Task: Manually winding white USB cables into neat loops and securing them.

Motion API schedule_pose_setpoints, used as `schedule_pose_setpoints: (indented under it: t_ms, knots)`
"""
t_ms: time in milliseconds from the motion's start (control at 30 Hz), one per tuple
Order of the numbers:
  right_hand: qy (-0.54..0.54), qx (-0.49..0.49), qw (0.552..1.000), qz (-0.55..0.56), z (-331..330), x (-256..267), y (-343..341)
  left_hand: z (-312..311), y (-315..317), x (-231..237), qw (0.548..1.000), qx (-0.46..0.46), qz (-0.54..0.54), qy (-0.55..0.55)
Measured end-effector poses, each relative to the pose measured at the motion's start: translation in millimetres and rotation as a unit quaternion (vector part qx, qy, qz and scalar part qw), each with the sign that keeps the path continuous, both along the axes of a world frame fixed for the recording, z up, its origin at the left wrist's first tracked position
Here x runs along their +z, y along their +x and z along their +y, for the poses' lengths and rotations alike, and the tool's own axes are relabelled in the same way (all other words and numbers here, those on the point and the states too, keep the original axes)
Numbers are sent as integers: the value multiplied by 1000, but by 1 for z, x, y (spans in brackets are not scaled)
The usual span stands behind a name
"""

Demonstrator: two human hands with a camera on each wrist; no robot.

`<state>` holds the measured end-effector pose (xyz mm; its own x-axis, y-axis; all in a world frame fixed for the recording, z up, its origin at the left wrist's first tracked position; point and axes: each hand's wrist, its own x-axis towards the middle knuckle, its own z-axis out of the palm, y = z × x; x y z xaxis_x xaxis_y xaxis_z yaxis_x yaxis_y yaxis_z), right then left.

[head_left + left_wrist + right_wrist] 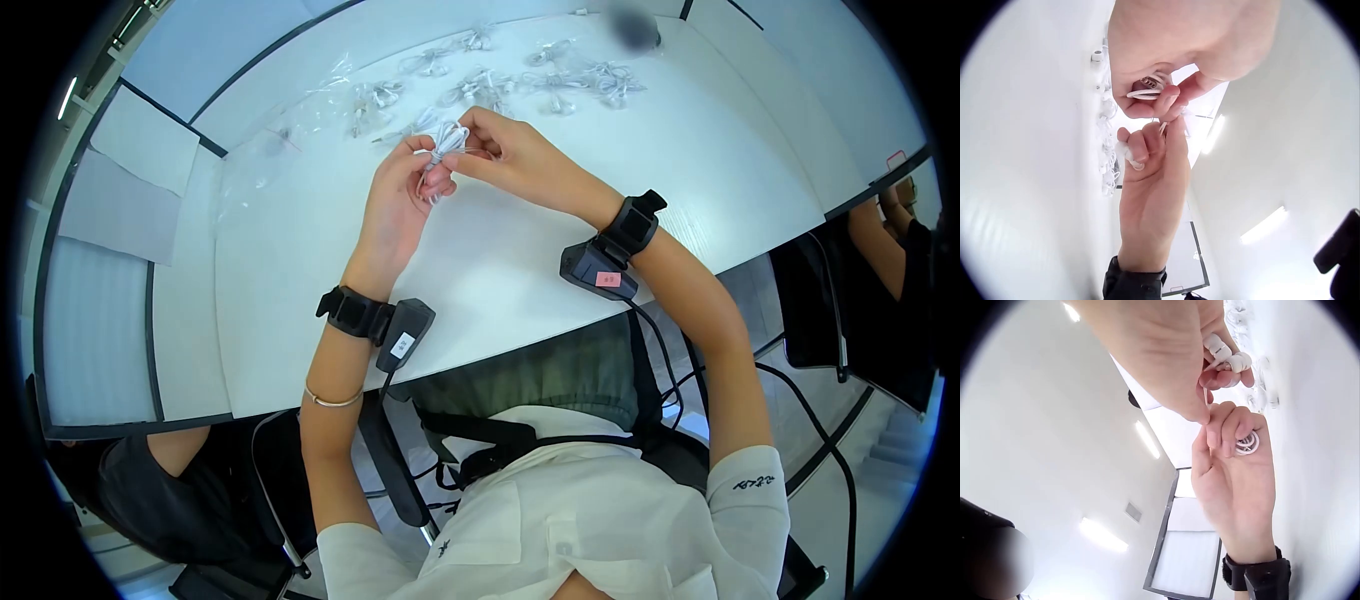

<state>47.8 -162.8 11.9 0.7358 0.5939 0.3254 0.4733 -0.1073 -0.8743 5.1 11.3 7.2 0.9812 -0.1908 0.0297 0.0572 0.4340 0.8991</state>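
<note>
A coiled white cable (450, 136) is held up over the table between both hands. My left hand (390, 195) grips the coil, whose loops (1247, 444) show inside its curled fingers in the right wrist view. With thumb and finger, my right hand (525, 158) pinches a thin white strand (1205, 395) at the coil, its fingertips close to the left hand's. White plug ends (1217, 349) of the cable lie among the right hand's other fingers. The middle of the coil is partly hidden by the fingers.
Several bundled white cables (480, 88) lie along the back of the white table (510, 260). Clear plastic wrapping (325, 85) spreads at the back left. A dark rounded object (635, 30) stands at the far edge. Other people sit to the left and right.
</note>
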Motion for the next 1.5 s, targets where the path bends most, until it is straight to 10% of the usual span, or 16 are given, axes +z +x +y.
schedule_pose_setpoints:
  t_ms: [1500]
  knots:
    - [16, -81, 989, -125, 0, 9, -3, -7, -6, 11, 954, 124, -166, 217]
